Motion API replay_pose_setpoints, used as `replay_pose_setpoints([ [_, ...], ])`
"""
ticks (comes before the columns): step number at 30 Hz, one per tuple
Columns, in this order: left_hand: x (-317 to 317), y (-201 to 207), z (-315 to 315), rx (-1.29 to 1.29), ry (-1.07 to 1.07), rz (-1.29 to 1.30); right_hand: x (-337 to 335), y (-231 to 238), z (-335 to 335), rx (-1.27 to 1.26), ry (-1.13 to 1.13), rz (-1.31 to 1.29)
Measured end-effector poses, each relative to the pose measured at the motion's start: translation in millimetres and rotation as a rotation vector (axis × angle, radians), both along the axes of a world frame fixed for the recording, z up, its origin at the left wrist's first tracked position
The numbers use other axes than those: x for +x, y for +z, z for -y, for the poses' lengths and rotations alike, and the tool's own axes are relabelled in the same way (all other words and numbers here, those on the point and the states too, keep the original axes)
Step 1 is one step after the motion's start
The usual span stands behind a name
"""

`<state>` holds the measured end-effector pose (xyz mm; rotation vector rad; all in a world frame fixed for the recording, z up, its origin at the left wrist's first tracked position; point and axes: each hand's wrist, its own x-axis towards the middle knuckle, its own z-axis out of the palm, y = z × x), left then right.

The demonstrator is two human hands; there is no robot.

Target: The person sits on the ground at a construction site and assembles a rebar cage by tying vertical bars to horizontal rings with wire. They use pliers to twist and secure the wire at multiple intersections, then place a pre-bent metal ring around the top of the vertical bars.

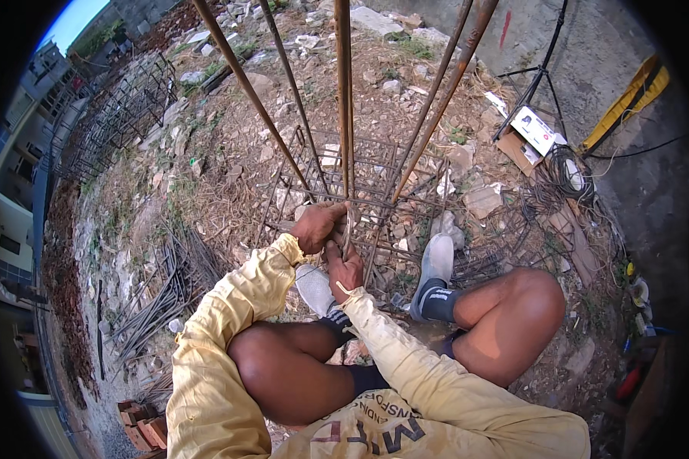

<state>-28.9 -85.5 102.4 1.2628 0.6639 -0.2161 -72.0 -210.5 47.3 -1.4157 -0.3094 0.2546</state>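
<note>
Rusty upright steel bars (343, 99) rise from a rebar cage (390, 164) of crossed bars on the ground in front of me. My left hand (319, 227) is closed at the near side of the cage, by the foot of the middle bars. Just below and to its right, my right hand (344, 271) is closed too, its thumb up. A thin greyish piece (350, 229) runs between the hands; whether it is wire or a tool I cannot make out. My fingers hide most of it.
My shoes (436, 260) flank the near bars. Loose dark rods (164, 283) lie at left, with bricks (142, 426) below. At right are a white-topped cardboard box (533, 131), coiled cable (566, 174) and a black tripod (542, 73). More rebar cages (119, 115) stand far left on rubble.
</note>
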Motion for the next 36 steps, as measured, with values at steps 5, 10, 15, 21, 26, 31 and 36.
replay_pose_setpoints([
  [5, -6.2, 12.0, -1.7, 1.123, -0.258, 0.148, -9.3, -4.7, 34.2, -0.171, 0.154, -0.225],
  [10, 1.2, 12.6, 12.7, 1.686, -0.412, 0.322, 9.1, -114.5, 75.7, -0.561, 0.246, -0.252],
  [15, -8.2, 3.1, 1.9, 1.384, -0.284, 0.338, 20.0, -72.4, 72.1, -0.551, 0.411, -0.211],
  [21, -12.8, 5.1, 6.0, 0.274, 0.037, 0.023, 37.1, -21.7, 49.7, -0.633, 0.234, 0.062],
  [26, -12.9, 4.2, 5.5, -0.204, 0.102, -0.056, 43.8, -9.5, 38.8, -0.620, 0.243, 0.062],
  [31, -15.7, -7.3, -4.8, -0.336, 0.072, -0.010, 44.6, -2.9, 40.2, -0.664, 0.272, 0.187],
  [36, -17.1, -10.7, -16.0, -0.108, 0.015, -0.019, 42.9, 4.1, 33.2, -0.697, 0.290, 0.152],
])
